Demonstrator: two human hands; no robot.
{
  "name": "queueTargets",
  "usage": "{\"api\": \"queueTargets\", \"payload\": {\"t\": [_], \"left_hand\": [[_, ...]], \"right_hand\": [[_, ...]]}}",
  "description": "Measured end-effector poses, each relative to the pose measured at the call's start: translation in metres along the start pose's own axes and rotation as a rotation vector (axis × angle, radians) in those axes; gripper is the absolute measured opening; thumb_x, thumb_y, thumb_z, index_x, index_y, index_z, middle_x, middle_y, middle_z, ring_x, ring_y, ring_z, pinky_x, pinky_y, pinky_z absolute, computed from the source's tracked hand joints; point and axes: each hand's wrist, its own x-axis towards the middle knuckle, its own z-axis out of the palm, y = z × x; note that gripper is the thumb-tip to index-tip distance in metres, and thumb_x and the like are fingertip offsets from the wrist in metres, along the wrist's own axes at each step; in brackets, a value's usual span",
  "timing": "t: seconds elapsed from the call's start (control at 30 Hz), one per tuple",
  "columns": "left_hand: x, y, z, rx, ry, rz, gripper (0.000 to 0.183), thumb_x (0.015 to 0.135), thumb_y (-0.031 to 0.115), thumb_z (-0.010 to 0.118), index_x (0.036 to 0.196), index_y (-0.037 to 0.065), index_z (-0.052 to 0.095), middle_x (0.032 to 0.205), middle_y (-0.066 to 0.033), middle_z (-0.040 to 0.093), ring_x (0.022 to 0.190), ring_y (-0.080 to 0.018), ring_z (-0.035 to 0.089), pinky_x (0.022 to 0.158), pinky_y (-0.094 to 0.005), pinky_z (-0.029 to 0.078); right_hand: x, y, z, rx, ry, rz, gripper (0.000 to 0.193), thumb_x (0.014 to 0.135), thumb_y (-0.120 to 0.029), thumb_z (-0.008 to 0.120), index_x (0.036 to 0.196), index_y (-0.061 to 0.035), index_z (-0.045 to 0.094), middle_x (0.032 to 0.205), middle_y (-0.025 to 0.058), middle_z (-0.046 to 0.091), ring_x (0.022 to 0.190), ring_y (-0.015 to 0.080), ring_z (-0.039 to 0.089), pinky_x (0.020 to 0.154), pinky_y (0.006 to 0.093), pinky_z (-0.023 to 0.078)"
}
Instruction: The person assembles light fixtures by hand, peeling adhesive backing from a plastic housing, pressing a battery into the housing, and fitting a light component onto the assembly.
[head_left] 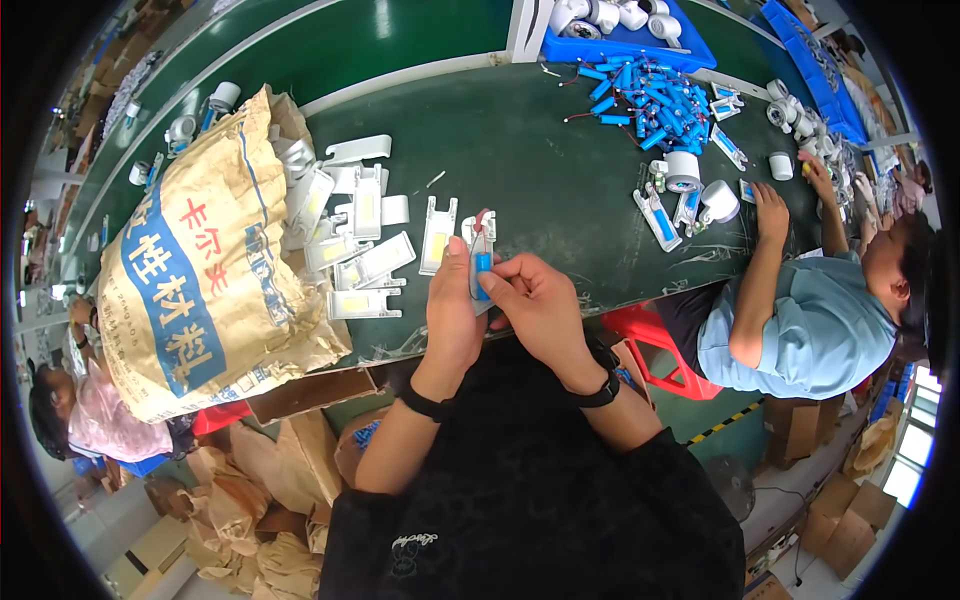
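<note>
Apparently handling a blue battery (484,272) in a white case (489,228), above the near part of the table (540,130), between a heap of white cases (366,212) at left and a pile of blue batteries (655,105) farther off at right. To do this well, support the case firmly from below and press the battery evenly along its length, not only at one end. Guide the red wire (483,220) clear of the case walls, and avoid pulling on it. Press gently with the thumb, to spare the thin plastic.

In the left hand (453,310), gripping the case from its left side, nearly closed, thumb pointing away from the body. With the right hand (545,310), also mostly closed, holding thumb on the battery's lower end and forefinger curled close beside. Cannot tell how the hidden fingers rest underneath. Holding both wrists near together, with forearms converging before the body.
</note>
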Motion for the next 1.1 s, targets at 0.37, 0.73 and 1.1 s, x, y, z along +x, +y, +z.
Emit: {"api": "queueTargets", "payload": {"t": [0.37,0.73,1.1], "left_hand": [[0.014,-0.015,0.008,0.224,-0.015,0.220,0.041,0.109,0.039,0.038,0.105,0.002,0.056,0.099,-0.0027,0.054,0.088,-0.0113,0.049,0.082,-0.0281,0.043],[-0.013,0.017,0.001,0.649,-0.182,0.372,0.047,0.102,0.012,0.046,0.147,-0.005,0.043,0.084,-0.0008,0.051,0.075,-0.0089,0.046,0.069,-0.0214,0.038],[-0.100,0.043,-0.103,0.577,0.199,0.303,0.008,0.099,0.007,0.060,0.104,0.002,0.063,0.089,-0.0122,0.070,0.055,-0.0060,0.054,0.044,-0.0186,0.039]], "right_hand": [[0.007,-0.006,-0.021,-0.003,-0.020,-0.029,0.012,0.094,-0.011,0.069,0.095,-0.0005,0.064,0.075,0.0012,0.064,0.064,0.0073,0.061,0.055,0.0254,0.055],[0.071,-0.060,-0.348,-1.135,1.080,0.013,0.020,0.083,-0.025,0.069,0.089,-0.0070,0.076,0.094,0.0200,0.073,0.090,0.0360,0.071,0.075,0.0460,0.056],[0.066,-0.066,-0.277,-0.646,0.932,-0.301,0.040,0.097,-0.040,0.060,0.089,-0.0030,0.070,0.070,0.0093,0.066,0.068,0.0257,0.066,0.060,0.0367,0.050]]}}
